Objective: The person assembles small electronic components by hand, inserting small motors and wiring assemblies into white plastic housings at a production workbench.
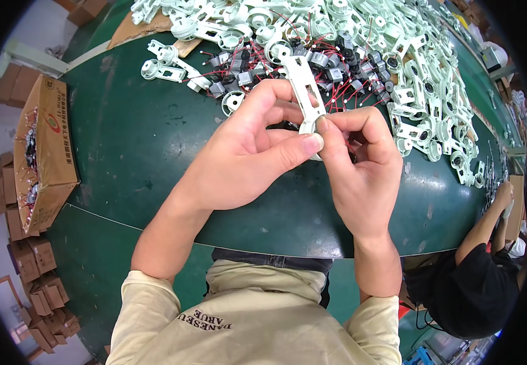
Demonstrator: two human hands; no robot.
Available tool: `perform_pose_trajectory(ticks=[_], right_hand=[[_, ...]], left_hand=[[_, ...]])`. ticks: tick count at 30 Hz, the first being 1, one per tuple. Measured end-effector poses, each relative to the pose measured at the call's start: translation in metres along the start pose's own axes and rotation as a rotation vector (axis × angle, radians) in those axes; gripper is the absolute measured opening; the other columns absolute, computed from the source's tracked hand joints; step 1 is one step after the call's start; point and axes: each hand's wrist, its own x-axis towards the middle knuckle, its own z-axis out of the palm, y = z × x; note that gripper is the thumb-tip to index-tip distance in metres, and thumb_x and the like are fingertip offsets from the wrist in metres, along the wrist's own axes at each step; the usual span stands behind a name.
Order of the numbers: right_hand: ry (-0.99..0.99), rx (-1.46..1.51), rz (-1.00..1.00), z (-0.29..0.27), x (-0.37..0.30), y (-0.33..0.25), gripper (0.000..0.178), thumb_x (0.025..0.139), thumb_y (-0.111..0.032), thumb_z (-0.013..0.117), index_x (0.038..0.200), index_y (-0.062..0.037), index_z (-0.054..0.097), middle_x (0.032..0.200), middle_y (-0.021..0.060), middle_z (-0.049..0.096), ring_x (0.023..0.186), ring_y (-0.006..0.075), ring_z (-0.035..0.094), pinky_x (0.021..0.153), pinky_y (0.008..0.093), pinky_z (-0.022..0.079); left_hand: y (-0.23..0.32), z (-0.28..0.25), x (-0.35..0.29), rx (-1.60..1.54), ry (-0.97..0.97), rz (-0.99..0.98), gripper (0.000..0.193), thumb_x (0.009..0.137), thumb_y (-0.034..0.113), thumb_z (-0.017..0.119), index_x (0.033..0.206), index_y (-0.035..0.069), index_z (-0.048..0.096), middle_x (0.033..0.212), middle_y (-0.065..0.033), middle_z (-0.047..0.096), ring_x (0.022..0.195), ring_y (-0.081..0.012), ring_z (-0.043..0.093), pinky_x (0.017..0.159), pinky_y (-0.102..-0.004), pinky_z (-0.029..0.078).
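Both hands meet over the near half of the green table, around one pale mint plastic housing (301, 82) with a long slotted arm. My left hand (239, 149) wraps its fingers behind the part, thumb along its lower end. My right hand (364, 158) pinches that same lower end between thumb and curled forefinger. A dark bit shows under the right fingers, too small to name. Just beyond the hands lies a heap of small grey and black motors (336, 64) with red wires.
Piles of mint housings (436, 109) spread across the far and right table (129, 140). A few housings (169, 64) lie apart at the left. An open cardboard box (56, 134) with wired parts stands at the left edge. At the right, another person (473, 280) works at the table.
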Motion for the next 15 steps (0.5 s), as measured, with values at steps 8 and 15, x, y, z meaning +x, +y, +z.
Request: perform_pose_trajectory(ticks=[8, 15], right_hand=[[-0.046, 0.037, 0.041, -0.003, 0.002, 0.001, 0.006, 0.082, 0.001, 0.067, 0.084, -0.0001, 0.061, 0.074, 0.0013, 0.056, 0.061, 0.0045, 0.047, 0.053, 0.0198, 0.04], [-0.227, 0.197, 0.247, -0.013, 0.007, -0.012, 0.021, 0.082, 0.004, 0.066, 0.101, 0.0014, 0.059, 0.097, 0.0034, 0.057, 0.078, 0.0064, 0.052, 0.07, 0.0201, 0.047]], left_hand=[[-0.001, 0.004, 0.003, -0.07, 0.102, -0.052, 0.029, 0.091, 0.005, 0.058, 0.117, 0.004, 0.044, 0.106, -0.009, 0.055, 0.096, -0.0109, 0.055, 0.081, -0.0265, 0.051], [-0.003, -0.005, 0.005, -0.077, 0.175, 0.058, 0.023, 0.092, 0.01, 0.058, 0.112, 0.003, 0.05, 0.104, -0.0086, 0.058, 0.098, -0.015, 0.059, 0.084, -0.032, 0.053]])
